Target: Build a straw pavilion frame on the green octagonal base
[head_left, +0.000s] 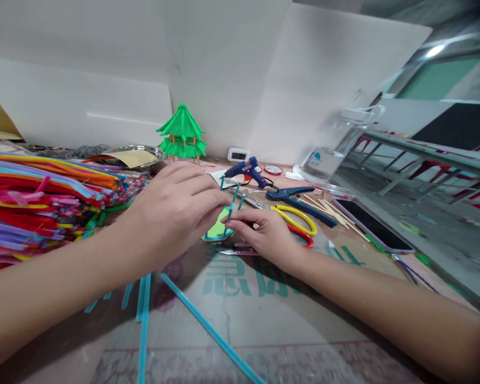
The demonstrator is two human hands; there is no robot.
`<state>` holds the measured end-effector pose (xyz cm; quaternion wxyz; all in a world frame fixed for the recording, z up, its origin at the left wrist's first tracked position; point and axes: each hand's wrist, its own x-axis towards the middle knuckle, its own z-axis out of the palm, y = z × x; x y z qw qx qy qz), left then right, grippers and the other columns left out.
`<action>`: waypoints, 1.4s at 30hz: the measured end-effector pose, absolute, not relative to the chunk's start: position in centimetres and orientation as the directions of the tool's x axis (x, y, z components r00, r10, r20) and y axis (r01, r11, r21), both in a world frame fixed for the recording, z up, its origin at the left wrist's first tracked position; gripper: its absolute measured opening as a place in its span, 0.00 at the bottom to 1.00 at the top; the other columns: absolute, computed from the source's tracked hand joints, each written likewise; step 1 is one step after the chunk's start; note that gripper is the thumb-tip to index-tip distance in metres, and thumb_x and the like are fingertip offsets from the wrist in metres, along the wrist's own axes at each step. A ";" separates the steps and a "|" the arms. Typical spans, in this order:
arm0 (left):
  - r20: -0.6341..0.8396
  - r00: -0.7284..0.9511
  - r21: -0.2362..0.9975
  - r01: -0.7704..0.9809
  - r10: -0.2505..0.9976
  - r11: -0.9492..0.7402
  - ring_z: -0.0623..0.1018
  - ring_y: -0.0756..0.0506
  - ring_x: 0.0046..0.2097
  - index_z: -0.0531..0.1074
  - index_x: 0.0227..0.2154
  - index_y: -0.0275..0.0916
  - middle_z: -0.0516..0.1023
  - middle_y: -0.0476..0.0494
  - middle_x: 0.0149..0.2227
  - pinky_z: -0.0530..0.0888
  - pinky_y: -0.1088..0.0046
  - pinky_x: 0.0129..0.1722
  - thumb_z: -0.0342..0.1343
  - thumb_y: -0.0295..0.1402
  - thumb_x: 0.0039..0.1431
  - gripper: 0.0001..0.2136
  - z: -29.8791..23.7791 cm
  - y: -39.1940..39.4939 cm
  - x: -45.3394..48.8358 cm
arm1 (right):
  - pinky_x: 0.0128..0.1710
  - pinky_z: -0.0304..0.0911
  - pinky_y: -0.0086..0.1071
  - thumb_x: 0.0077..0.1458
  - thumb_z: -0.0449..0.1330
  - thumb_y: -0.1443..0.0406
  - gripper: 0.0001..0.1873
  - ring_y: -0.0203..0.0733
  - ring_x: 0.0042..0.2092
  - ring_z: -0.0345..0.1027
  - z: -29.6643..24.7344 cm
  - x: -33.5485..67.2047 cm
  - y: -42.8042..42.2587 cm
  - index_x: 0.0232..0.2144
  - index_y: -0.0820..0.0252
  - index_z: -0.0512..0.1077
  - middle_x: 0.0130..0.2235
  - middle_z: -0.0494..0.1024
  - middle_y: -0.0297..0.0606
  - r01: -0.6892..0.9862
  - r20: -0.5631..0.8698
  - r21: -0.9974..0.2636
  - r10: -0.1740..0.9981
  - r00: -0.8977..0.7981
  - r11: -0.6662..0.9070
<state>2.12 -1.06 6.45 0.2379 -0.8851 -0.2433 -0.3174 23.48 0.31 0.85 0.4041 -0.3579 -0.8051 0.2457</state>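
My left hand [176,205] has its fingers pinched on short teal pipe-cleaner posts [235,200] that stand up from a small green and teal base piece [218,230] on the table. My right hand [264,234] rests on the table beside that base, fingers curled and pinching the lower end of one post. Long teal pipe cleaners [144,314] lie loose on the cardboard in front of me.
A big heap of coloured pipe cleaners [36,197] fills the left. A green pipe-cleaner pavilion model [182,133] stands at the back. A blue glue gun [248,172], yellow and red scissors [300,221], blue pliers [300,200], wooden sticks [332,210] and a phone [374,224] lie to the right.
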 end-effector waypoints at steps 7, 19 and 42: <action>0.668 0.696 -0.282 0.566 0.264 -0.775 0.76 0.42 0.42 0.75 0.40 0.39 0.79 0.44 0.37 0.72 0.59 0.48 0.50 0.30 0.69 0.08 6.4 -0.9 1.9 | 0.32 0.63 0.27 0.59 0.63 0.65 0.07 0.34 0.32 0.71 0.8 23.5 0.4 0.32 0.61 0.81 0.31 0.82 0.34 0.387 0.476 -0.675 0.771 -0.423 0.628; 0.647 0.716 -0.290 0.548 0.261 -0.784 0.75 0.42 0.41 0.75 0.40 0.39 0.79 0.43 0.37 0.71 0.57 0.48 0.50 0.29 0.69 0.08 6.5 -1.0 1.9 | 0.33 0.63 0.27 0.59 0.63 0.65 0.07 0.34 0.32 0.72 1.0 23.5 0.3 0.31 0.60 0.80 0.32 0.82 0.34 0.398 0.472 -0.672 0.775 -0.419 0.625; 0.646 0.712 -0.251 0.537 0.273 -0.806 0.75 0.41 0.42 0.75 0.40 0.38 0.79 0.43 0.38 0.72 0.55 0.47 0.50 0.25 0.68 0.09 6.4 -1.2 1.9 | 0.30 0.60 0.27 0.59 0.63 0.64 0.08 0.33 0.30 0.69 1.1 23.4 0.1 0.29 0.59 0.80 0.30 0.81 0.32 0.415 0.444 -0.685 0.794 -0.415 0.600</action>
